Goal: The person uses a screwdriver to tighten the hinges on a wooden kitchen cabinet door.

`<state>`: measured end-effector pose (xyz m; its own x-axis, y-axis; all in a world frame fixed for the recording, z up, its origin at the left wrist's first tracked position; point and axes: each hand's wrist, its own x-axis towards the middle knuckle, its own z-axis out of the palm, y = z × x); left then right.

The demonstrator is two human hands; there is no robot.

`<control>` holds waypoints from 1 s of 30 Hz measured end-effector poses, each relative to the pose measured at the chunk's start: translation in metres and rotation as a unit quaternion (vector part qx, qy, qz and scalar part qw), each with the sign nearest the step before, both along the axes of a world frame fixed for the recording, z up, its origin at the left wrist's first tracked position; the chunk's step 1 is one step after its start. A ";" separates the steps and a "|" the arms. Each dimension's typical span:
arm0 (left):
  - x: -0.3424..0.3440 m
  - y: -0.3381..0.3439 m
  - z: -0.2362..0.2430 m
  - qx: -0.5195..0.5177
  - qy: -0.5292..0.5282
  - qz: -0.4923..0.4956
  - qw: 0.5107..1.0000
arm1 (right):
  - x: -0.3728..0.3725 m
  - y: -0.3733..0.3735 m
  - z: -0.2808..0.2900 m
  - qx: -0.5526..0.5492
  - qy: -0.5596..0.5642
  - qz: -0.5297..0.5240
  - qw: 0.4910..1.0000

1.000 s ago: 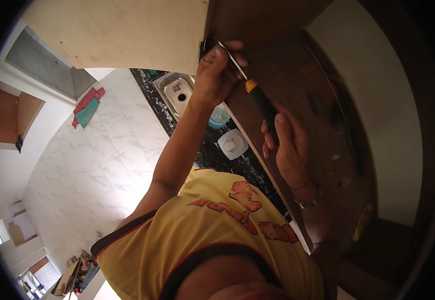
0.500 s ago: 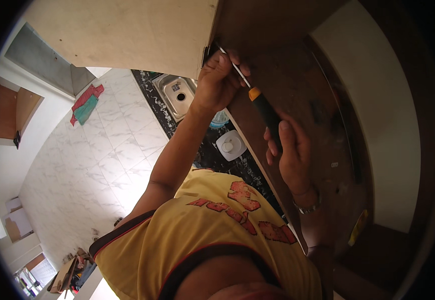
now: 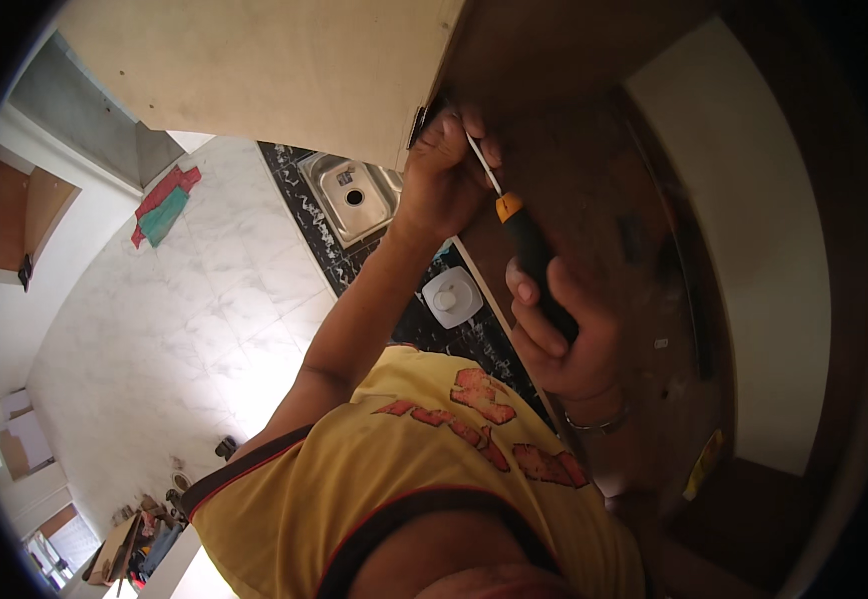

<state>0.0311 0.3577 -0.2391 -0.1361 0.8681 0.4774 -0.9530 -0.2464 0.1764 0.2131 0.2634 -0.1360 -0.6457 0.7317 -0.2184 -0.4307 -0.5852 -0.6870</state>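
Note:
My right hand (image 3: 576, 334) is closed around the dark handle of a screwdriver (image 3: 526, 232) with a yellow collar. Its thin metal shaft points up and left into the cabinet corner. Beside the shaft's far end my left hand (image 3: 441, 185) is raised, fingers curled in at the edge of a pale wooden cabinet door (image 3: 254, 75). A small dark hinge (image 3: 417, 127) shows on that edge, next to my left fingers. The screwdriver's tip is hidden in shadow behind those fingers, and I cannot make out what they pinch.
Below lies a black marbled counter with a steel sink (image 3: 354, 197) and a white square dish (image 3: 452, 298). The brown cabinet interior (image 3: 603, 200) surrounds my right arm; a yellow item (image 3: 703, 464) lies inside. Red and green cloths (image 3: 164, 210) rest on the tiled floor.
My right hand has turned on the screwdriver handle and moved slightly down, its fingers now wrapped round differently. My left hand stays by the hinge. The whole view has shifted a little.

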 end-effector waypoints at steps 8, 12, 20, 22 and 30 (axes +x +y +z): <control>-0.002 -0.002 -0.008 0.023 0.061 -0.022 0.998 | 0.006 0.002 0.012 0.451 -0.354 -0.029 0.819; 0.001 -0.001 -0.007 0.024 0.015 -0.007 1.000 | -0.008 -0.003 0.014 0.286 -0.238 -0.008 0.928; 0.004 -0.003 0.002 -0.001 0.010 -0.015 1.000 | 0.002 0.014 -0.005 0.589 -0.427 -0.018 0.686; 0.002 0.000 0.001 0.003 -0.002 -0.005 1.000 | -0.001 0.016 0.003 0.696 -0.471 -0.054 0.539; -0.001 -0.003 0.006 0.038 -0.063 -0.037 0.997 | -0.009 -0.008 0.013 -0.058 -0.017 0.018 0.998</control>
<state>0.0303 0.3552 -0.2332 -0.1353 0.8406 0.5245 -0.9826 -0.1817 0.0378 0.2042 0.2551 -0.1234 -0.6625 0.6762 -0.3223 -0.3855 -0.6766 -0.6273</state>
